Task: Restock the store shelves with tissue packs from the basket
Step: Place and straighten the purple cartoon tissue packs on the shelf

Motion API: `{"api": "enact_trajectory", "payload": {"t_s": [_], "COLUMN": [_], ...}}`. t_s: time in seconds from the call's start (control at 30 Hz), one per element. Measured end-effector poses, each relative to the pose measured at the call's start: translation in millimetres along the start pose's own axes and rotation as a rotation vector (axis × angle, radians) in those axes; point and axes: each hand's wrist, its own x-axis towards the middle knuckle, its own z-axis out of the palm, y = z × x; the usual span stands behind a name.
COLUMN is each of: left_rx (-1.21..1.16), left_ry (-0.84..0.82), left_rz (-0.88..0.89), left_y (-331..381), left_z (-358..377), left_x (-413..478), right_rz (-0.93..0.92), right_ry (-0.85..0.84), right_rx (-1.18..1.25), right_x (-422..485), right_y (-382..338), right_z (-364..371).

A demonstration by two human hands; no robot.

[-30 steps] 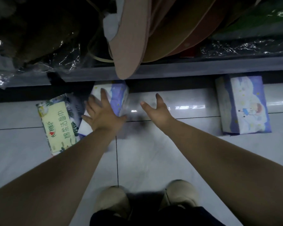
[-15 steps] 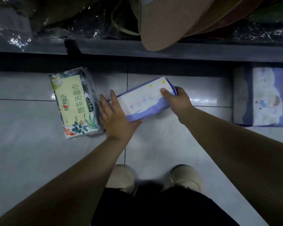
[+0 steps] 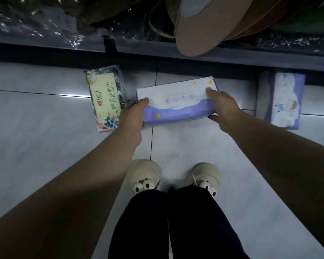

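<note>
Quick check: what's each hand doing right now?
Left hand: holding the left end of the purple tissue pack.
Right hand: holding the same pack's right end.

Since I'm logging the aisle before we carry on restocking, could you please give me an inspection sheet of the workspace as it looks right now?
Surface: tiled floor, pale and glossy, with glare patches.
Job's things: purple tissue pack held by its ends; green-and-yellow pack lying on the floor to its left; bunny-print pack on the floor at right, by the shelf edge; no basket seen.
Clutter: nothing seen.
Hands: left hand grips the purple pack's left end; right hand grips its right end.
Cables: nothing seen.
Surroundings: hats and plastic-wrapped goods on the shelf; the person's beige shoes below.
</note>
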Motion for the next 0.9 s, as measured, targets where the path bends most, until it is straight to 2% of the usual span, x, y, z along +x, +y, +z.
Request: {"api": "enact_trajectory", "payload": {"t_s": [0.13,0.27,0.43,0.57,0.63,0.7,0.77,0.9], "left_rx": [0.073,0.14,0.275,0.261,0.218,0.094,-0.035,-0.125], "left_ry": [-0.152,-0.172,-0.087,0.06,0.108,0.089,0.088,0.15], "left_rz": [-0.065,0.062,0.258,0.285,0.285,0.272,0.279,0.313], "left_y": [17,39,58,73,82,90,100,126], "left_z": [-28,-58,-95,-129,-143,-155,-170,-216], "left_x": [-52,-94,-157,-220,-258,-295,-330,-398], "right_rz": [0.04,-0.046,-0.247,-0.334,-0.31,-0.278,-0.278,-0.332], "right_ry": [0.039,-0.025,-0.094,-0.127,-0.161,-0.24,-0.311,-0.438], "right_rx": [0.045,0.012,-0.159,-0.133,-0.069,-0.005,-0.013,-0.088], "right_x": [-50,-95,-156,-221,-259,-298,-337,-417], "right_y": [-16,-31,-49,-75,-94,-112,-129,-167], "right_z": [-10,-19,-31,-41,-41,-41,-41,-35]}}
